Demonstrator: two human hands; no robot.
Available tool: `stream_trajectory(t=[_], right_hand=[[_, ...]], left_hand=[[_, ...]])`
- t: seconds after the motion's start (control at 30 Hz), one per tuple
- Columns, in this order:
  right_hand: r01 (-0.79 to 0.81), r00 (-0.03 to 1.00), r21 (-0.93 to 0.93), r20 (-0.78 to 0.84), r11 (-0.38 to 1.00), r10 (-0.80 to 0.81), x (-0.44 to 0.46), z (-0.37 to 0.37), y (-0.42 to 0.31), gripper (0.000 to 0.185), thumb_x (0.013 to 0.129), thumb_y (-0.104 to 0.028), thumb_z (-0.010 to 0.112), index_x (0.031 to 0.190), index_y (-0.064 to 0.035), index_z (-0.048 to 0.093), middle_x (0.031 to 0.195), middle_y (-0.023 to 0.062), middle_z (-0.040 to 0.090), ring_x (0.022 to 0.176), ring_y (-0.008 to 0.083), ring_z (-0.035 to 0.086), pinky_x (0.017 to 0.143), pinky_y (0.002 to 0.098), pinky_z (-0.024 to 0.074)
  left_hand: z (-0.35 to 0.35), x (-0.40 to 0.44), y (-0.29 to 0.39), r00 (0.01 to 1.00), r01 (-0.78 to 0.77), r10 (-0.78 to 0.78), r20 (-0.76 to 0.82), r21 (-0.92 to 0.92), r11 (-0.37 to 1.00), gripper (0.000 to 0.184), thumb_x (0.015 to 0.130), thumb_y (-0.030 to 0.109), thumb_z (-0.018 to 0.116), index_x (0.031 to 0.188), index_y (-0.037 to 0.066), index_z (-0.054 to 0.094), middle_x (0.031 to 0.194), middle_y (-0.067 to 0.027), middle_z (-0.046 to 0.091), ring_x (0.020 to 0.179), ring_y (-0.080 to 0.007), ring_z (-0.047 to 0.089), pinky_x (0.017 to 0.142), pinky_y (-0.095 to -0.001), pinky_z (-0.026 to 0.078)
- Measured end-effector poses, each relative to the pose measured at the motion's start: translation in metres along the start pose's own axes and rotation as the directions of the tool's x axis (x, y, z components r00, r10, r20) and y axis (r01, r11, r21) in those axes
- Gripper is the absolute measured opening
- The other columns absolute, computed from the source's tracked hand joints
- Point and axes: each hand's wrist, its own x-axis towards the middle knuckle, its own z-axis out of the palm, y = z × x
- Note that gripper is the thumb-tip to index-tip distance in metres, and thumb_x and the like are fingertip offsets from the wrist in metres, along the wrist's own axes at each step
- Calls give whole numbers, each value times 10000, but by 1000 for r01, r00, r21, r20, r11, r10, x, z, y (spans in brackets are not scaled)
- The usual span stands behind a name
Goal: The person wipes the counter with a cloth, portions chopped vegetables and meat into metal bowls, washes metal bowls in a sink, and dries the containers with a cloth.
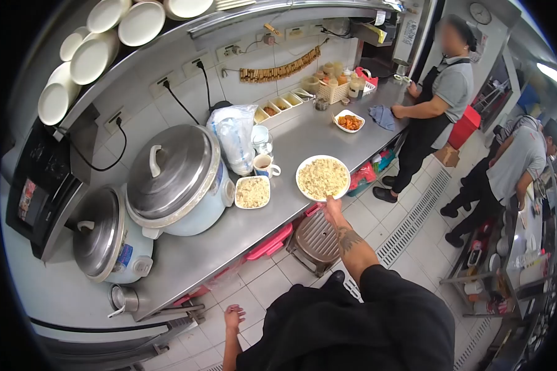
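While we look down from the head view, our right hand (333, 211) pinches the near rim of a round white plate (298, 179), the fingers mostly hidden beneath it. The plate is heaped with pale fried rice (322, 177) and sits at the front edge of the steel counter (198, 263); we cannot tell whether it touches the metal or is held just above. Our left hand (234, 316) hangs low beside our body, over the tiled floor (250, 300), its fingers loosely parted and slightly curled.

To the left of the plate, on the counter, we see a squarish white bowl (252, 206) of similar rice, with a mug (262, 169) just behind it and a filled plastic bag (234, 139) farther back. Next to these stands a large rice cooker (195, 213) with its lid on, and beyond it a smaller lidded cooker (130, 263).

Farther along the counter, past our plate, lies a small white bowl (351, 131) of orange-red food, near a crumpled blue cloth (382, 117). A co-worker in a dark apron (439, 102) stands at that end, one hand close to the cloth. Below the counter's edge, near our right forearm, is a brown slatted stool (319, 240).
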Motion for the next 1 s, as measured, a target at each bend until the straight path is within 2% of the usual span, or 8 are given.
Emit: stream_trajectory(t=[0.23, 0.4, 0.5, 0.6, 0.67, 0.77, 0.83, 1.0], right_hand=[[-181, 982, 210, 93, 961, 165, 58, 13, -36, 273, 945, -129, 546, 1185, -11, 490, 960, 147, 616, 823, 212, 635, 738, 349, 555], [-27, 961, -336, 251, 942, 117, 31, -84, -30, 231, 957, -246, 552, 972, -20, 594, 745, 67, 620, 653, 148, 604, 579, 262, 492], [111, 969, -756, 227, 645, 100, 6, -231, 21, 214, 927, -215, 549, 873, -28, 638, 657, 59, 616, 548, 134, 575, 506, 275, 461], [-152, 988, -965, -149, 213, 28, -85, -389, 45, 216, 825, -168, 561, 850, 8, 684, 648, 112, 667, 533, 196, 640, 490, 319, 510], [-569, 793, -738, -610, 362, 3, -187, -447, 39, 242, 777, -166, 556, 835, 22, 696, 694, 180, 675, 535, 233, 658, 497, 345, 537], [-697, 494, -583, -812, 417, -310, -339, -465, 56, 278, 760, -154, 507, 827, 57, 675, 852, 276, 662, 930, 415, 639, 838, 455, 504], [-736, 362, -460, -887, 497, -285, -419, -468, 101, 251, 760, -162, 528, 838, 23, 679, 837, 247, 671, 782, 423, 652, 739, 465, 521], [-191, 36, 32, -999, 981, 40, -609, -286, 202, 200, 808, -153, 502, 763, -38, 659, 583, 107, 637, 520, 186, 634, 415, 318, 487]], left_hand=[[55, -51, -12, 947, 305, -295, -125, 70, 950, 242, 881, 199, 549, 1103, 102, 534, 936, -96, 626, 751, -245, 643, 631, -376, 531], [89, -64, -47, 917, 353, -398, 28, 407, 843, 198, 873, 181, 546, 1045, 83, 551, 876, -88, 622, 713, -225, 628, 601, -362, 518], [88, -33, -29, 931, 244, -348, 111, 518, 820, 173, 868, 170, 545, 1009, 71, 561, 840, -83, 620, 690, -214, 619, 583, -354, 510], [87, 38, 7, 923, 81, -294, 250, 619, 781, 152, 863, 159, 544, 974, 60, 571, 804, -78, 617, 668, -202, 611, 565, -346, 502], [95, 99, 41, 887, -52, -277, 369, 677, 734, 140, 860, 152, 543, 951, 52, 578, 780, -75, 616, 652, -194, 605, 553, -340, 497], [135, 169, 97, 785, -270, -272, 557, 702, 659, 127, 855, 141, 541, 916, 40, 588, 744, -70, 613, 630, -183, 596, 535, -332, 489], [169, 189, 125, 691, -391, -300, 657, 690, 610, 122, 851, 134, 540, 893, 32, 595, 720, -67, 611, 614, -175, 590, 523, -327, 483], [239, 237, 111, 477, -639, -543, 691, 697, 325, 133, 850, 125, 565, 876, 7, 619, 708, -66, 631, 594, -158, 582, 516, -314, 479]])
